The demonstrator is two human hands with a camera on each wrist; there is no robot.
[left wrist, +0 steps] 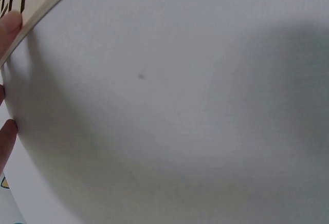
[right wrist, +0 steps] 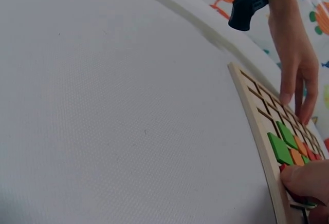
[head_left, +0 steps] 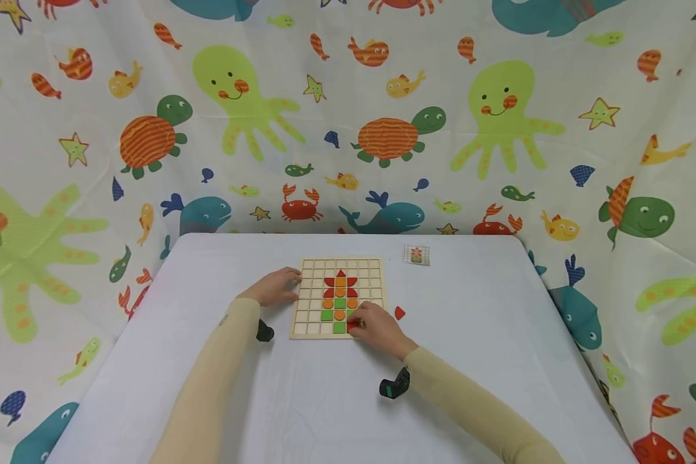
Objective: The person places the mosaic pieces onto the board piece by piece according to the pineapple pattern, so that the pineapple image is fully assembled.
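A wooden grid board [head_left: 319, 336] lies flat on the table, with red, orange and green pieces set in its middle columns. My left hand [head_left: 275, 288] rests at the board's left edge; in the right wrist view its fingers reach down to the rim, fairly straight. At the bottom row my right hand [head_left: 378, 327] pinches a red piece [head_left: 351, 327] beside a green square [head_left: 339, 327]. The thumb covers much of that piece in the right wrist view. Another red piece [head_left: 399, 312], with a curved side, lies on the table right of the board.
A small card [head_left: 416, 254] showing a coloured pattern on a grid lies behind and right of the board. White cloth covers the table [head_left: 475, 309]. A curtain [head_left: 348, 84] printed with sea animals hangs behind and at both sides.
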